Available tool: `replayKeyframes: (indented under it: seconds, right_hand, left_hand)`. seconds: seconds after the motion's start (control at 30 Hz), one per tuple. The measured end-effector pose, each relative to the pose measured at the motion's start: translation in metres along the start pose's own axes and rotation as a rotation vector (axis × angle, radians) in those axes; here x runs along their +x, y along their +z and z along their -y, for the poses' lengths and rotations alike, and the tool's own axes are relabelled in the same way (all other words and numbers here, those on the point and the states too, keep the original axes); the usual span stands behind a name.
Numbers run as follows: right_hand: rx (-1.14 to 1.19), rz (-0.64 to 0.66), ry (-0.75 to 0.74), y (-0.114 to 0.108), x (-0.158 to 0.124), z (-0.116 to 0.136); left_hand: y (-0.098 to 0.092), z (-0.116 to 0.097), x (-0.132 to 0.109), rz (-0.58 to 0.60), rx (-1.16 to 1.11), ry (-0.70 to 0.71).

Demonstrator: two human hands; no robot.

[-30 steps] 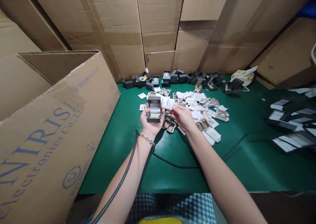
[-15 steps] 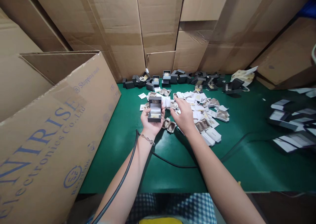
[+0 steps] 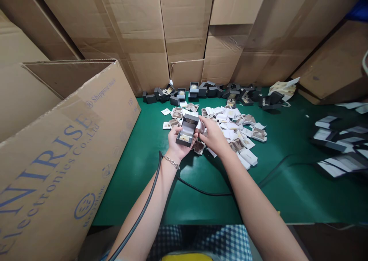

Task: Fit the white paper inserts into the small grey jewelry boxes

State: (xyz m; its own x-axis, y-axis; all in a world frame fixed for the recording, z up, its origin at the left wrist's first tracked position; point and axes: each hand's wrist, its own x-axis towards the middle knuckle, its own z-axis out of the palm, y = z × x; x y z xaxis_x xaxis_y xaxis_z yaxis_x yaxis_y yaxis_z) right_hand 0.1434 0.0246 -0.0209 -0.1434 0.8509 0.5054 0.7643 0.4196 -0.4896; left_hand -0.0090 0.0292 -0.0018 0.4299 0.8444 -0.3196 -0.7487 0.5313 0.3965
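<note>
1. Head view: the left hand (image 3: 178,149) holds a little dark box (image 3: 188,130) from below, with its fingers and thumb bent snugly around the sides.
2. This box is up above the table (image 3: 135,196), in front of the person. Its lid stands open, and it tips a bit to one side. Inside, the lining is pale and shiny, and a small yellowish thing (image 3: 184,138) sits at the bottom.
3. The right hand (image 3: 214,137) is just beside the box, on its right. Its fingers are a little bent, and its thumb is apart from them. I cannot tell if the fingertips touch the lid.
4. A silver chain (image 3: 171,162) goes around the left wrist. A black cord (image 3: 147,199) runs along the left arm.
5. Past the hands lies a messy heap of white papers and small cartons (image 3: 230,117). Some of the cartons are open and look grey-brown inside.
6. Behind the heap, more dark boxes (image 3: 212,91) make a long row. Some are open, and some are shut.
7. A big cardboard box (image 3: 63,146) with blue letters is on the left. Far to the right are blurry dark and white things (image 3: 342,162).
</note>
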Motion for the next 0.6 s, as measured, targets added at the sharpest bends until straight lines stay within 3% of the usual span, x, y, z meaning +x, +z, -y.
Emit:
replayKeyframes:
  seconds: [0.4, 0.6]
  right_hand:
    - [0.107, 0.010, 0.144, 0.0003, 0.0008, 0.0038]
    - [0.274, -0.130, 0.437, -0.0015, 0.0033, 0.0043]
  left_hand:
    - [0.0002, 0.0010, 0.0003, -0.021, 0.017, 0.028]
    - [0.0022, 0.0034, 0.0045, -0.077, 0.061, 0.185]
